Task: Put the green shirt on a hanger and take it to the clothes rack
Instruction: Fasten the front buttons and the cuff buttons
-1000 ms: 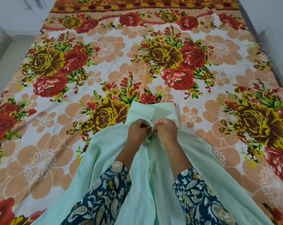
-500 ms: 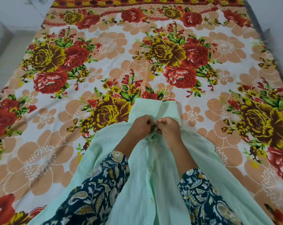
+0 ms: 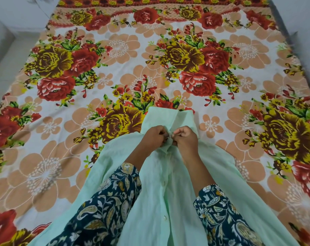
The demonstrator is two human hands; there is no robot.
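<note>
A pale green shirt (image 3: 166,196) lies front-up on the bed, its collar (image 3: 168,118) pointing away from me and its buttoned placket running toward me. My left hand (image 3: 155,136) and my right hand (image 3: 185,139) meet just below the collar. Both pinch the shirt's front edges at the top of the placket, fingertips almost touching. No hanger shows; whether one is inside the shirt is hidden by the cloth.
The bed is covered by a floral bedsheet (image 3: 115,68) with large red, yellow and peach flowers. A pale floor (image 3: 6,68) runs along the left side. A grey wall (image 3: 303,23) borders the bed on the right.
Both hands stay pinched together at the shirt's neck, with small finger movements there. The shirt has not shifted on the bed.
</note>
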